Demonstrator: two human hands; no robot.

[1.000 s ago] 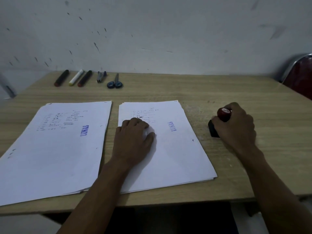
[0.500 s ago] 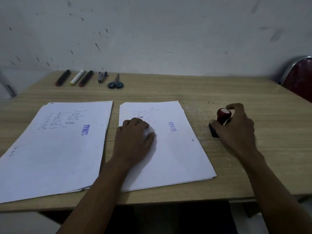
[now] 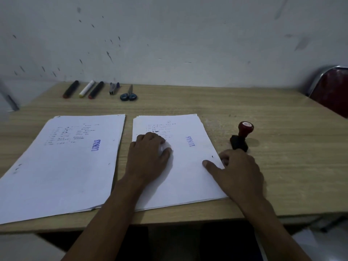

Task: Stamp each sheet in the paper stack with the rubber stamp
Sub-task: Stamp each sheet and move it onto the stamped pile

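Wooden table [image 3: 188, 102] stood against a scuffed grey wall. Left hand [image 3: 148, 157] lay palm down on the right-hand paper stack [image 3: 180, 178], its fingers loosely bent over something white that I could not make out. Right hand [image 3: 239, 174] rested at that stack's right edge, thumb stretched onto the top sheet, curled fingers at the paper's rim, gripping nothing clearly. Just beyond its knuckles stood the rubber stamp [image 3: 242, 137], upright and unheld. Left of the left hand lay a second stack [image 3: 62, 166], marked "LUNAS".
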